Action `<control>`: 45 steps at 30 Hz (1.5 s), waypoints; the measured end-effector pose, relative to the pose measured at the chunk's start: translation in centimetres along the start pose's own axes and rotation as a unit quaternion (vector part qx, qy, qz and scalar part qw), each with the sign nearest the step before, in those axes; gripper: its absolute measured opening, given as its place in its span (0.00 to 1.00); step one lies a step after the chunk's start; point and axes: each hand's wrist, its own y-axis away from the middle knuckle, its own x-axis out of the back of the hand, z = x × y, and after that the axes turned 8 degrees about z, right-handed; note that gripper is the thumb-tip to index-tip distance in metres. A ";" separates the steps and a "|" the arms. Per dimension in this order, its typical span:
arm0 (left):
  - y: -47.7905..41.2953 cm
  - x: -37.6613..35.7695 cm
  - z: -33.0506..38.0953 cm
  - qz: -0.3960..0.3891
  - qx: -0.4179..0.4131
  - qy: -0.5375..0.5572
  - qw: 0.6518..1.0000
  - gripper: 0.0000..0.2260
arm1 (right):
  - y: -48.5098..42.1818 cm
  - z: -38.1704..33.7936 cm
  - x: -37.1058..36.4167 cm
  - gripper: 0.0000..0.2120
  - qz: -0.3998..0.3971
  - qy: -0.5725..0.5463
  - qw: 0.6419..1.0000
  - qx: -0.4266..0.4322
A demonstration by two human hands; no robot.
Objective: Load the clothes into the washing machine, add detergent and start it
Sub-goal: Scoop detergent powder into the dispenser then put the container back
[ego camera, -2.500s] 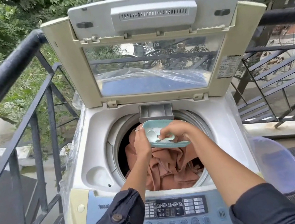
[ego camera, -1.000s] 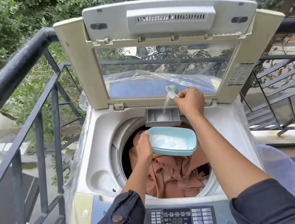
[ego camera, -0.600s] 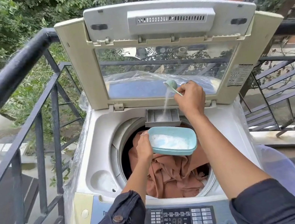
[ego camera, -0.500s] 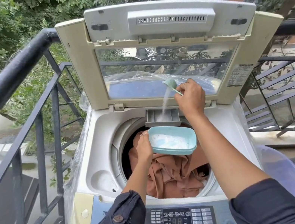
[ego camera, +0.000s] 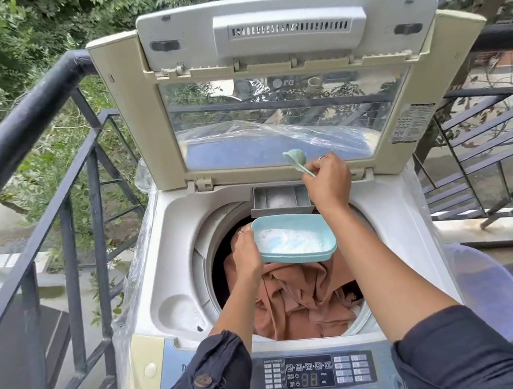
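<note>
Detergent powder, white, in teal tub

The right hand has left the blue container, where it dug with the scoop. It now pinches the scoop's handle above the detergent drawer. The scoop's bowl stands up and to the left of the pinching fingers, tipped over. The thin stream of powder falling from it half a second ago has ended, and the powder lies white in the drawer just below the grip.
</note>
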 end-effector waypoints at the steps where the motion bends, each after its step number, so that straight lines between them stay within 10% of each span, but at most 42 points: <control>1: 0.0 0.0 0.0 0.004 -0.001 0.000 1.000 0.16 | 0.0 0.2 0.0 0.08 -0.003 -0.008 1.000 -0.022; 6: 0.2 0.2 0.3 0.028 -0.024 -0.013 0.999 0.16 | -0.3 1.5 0.3 0.10 -0.146 -0.144 0.962 -0.178; 16: 1.6 -0.6 0.7 0.059 -0.035 -0.035 0.997 0.18 | 2.9 3.9 1.4 0.13 -0.335 -0.005 0.939 -0.073; 25: 4.1 -2.4 1.1 0.057 -0.038 -0.032 0.997 0.18 | 5.4 7.0 3.2 0.12 0.013 -0.024 0.987 -0.159; 45: 19.0 -20.1 -0.4 -0.024 -0.113 -0.093 0.989 0.15 | 3.7 25.7 18.5 0.10 0.104 -0.088 0.928 -0.346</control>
